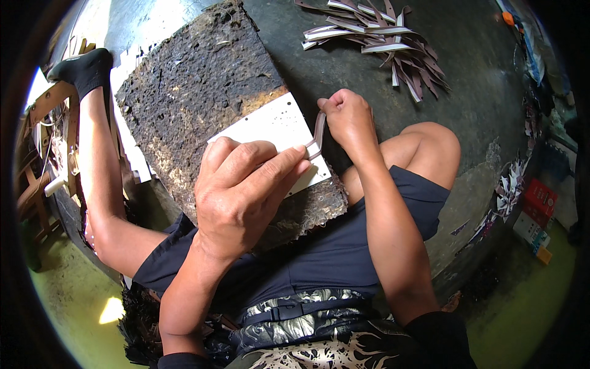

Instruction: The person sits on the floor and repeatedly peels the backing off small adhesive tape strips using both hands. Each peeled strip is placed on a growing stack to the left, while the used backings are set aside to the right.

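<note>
A thin brown strip with a pale edge (pixel 319 131) bends along the right edge of a white plate (pixel 258 125) dotted with small dark holes. The plate lies on a rough, dark, worn board (pixel 190 80) across my lap. My left hand (pixel 239 178) rests over the plate, its thumb and index finger closed on the strip's lower part at the plate's edge. Just beyond that edge, my right hand (pixel 351 120) pinches the strip's upper end. The left hand's fingers hide part of the plate.
A loose heap of similar brown and white strips (pixel 393 46) lies on the dark floor (pixel 467 86) at the far right. Scraps (pixel 510 184) and a red box (pixel 539 200) sit at the right. A wooden frame (pixel 52 101) stands by my outstretched foot at the left.
</note>
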{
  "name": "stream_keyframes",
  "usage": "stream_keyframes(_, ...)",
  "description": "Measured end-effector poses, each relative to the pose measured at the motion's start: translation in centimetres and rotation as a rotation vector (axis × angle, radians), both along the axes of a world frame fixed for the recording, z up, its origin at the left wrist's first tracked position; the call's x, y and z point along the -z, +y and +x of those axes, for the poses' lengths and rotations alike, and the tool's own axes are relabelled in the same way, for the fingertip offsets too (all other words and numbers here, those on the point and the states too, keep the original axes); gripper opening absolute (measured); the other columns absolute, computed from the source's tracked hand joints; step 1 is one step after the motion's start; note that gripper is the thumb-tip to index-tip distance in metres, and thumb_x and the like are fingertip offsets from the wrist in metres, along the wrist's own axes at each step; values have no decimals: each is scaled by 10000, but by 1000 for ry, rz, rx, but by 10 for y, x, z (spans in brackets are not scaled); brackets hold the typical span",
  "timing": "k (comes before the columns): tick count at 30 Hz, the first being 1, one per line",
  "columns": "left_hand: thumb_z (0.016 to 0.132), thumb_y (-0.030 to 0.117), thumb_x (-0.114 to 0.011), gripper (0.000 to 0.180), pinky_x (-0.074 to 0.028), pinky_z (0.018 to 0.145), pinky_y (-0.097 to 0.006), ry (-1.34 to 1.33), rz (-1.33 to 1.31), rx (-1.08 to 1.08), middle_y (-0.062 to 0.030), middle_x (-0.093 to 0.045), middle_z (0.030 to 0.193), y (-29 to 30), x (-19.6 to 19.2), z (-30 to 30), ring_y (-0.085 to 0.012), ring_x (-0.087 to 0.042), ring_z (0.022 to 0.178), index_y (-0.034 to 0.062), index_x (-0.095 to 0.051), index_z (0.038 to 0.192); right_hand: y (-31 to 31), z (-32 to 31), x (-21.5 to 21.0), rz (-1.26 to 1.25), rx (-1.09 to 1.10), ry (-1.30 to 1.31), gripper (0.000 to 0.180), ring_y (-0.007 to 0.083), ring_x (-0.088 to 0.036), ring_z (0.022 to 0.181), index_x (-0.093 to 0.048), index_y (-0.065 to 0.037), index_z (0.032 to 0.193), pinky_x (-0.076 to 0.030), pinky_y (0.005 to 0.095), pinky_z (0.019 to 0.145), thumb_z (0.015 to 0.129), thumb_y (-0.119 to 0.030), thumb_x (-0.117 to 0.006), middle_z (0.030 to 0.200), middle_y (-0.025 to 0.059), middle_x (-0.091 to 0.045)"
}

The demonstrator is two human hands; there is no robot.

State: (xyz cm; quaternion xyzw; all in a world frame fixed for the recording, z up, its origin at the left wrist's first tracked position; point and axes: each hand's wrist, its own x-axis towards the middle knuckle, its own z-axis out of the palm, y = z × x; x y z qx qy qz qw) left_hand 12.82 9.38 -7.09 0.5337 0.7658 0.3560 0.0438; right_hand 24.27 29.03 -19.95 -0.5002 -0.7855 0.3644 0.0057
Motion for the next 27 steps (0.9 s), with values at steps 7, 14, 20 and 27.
stream_keyframes(7,827,112,-976,281,-513,740,-383,-8,19,-4,-13,-715,924,1,0,0,-214,-627,800,122,-892,1096,3,-1,2,168,-33,-70,305,514,-759,1014,-758,7,981,-584,581,905,1057,-289,-767,1019,291,-788)
stream_keyframes(14,828,112,-975,276,-504,729,-386,6,36,0,-15,-717,921,-1,3,0,-216,-628,795,117,-891,1091,19,1,13,311,51,-123,364,482,-785,970,-737,15,1022,-605,563,861,1105,-340,-723,963,265,-804)
stream_keyframes(20,827,107,-973,270,-504,724,-379,-7,82,-19,-12,-715,921,-2,5,1,-216,-629,796,121,-887,1083,9,21,-62,-1044,499,835,574,250,-790,922,-390,-115,1623,-649,373,824,1205,-457,-582,1048,149,-763)
stream_keyframes(27,835,129,-971,266,-512,731,-383,7,58,-30,-8,-717,934,-2,6,3,-215,-636,807,131,-883,1087,-47,22,-97,-851,371,1059,829,153,-749,938,-349,-149,1671,-601,280,844,1016,41,-822,1044,102,-748)
